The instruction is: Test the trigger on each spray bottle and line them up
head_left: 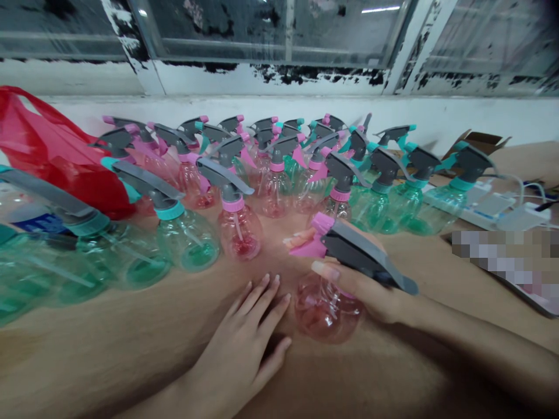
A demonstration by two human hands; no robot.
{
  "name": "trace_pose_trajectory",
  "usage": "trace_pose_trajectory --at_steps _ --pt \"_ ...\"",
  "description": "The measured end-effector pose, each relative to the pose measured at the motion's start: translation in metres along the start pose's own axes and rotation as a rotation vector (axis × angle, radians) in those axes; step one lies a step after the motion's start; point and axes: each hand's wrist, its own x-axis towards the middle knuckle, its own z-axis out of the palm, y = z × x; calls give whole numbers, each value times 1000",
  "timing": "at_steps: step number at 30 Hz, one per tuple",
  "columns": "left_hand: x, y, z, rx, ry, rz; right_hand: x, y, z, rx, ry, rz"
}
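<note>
Pink spray bottle [329, 314] is close in front of the person, apart from the others, its grey spray head [358, 250] already on and its nozzle [323, 224] turned toward the upper left. The right hand [373, 294] has a closed grip around its neck, thumb on the near side, fingertips showing beyond. The left hand [247, 343] is palm down just beside the bottle, fingers stretched out, its grip loose and holding nothing. Whether the bottle's base touches the surface [174, 349] I cannot tell.

Green bottles [190, 238] and other pink bottles [240, 230] stand in crowded rows between a red bag [87, 169] and a power strip [489, 206]. Those whose tops show have heads on, so they look assembled. The held one seems nearly at that stage; fingers partly hide its collar, so its tightness stays uncertain. It is not yet among the rows.
</note>
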Motion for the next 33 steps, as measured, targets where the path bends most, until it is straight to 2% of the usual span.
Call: trace_pose_trajectory --at_steps 12,33 --pt "-1 0 1 -29 5 -14 0 1 0 62 -26 -17" --pt "1 1 -1 -6 -25 -18 1 6 0 -45 -53 -11"
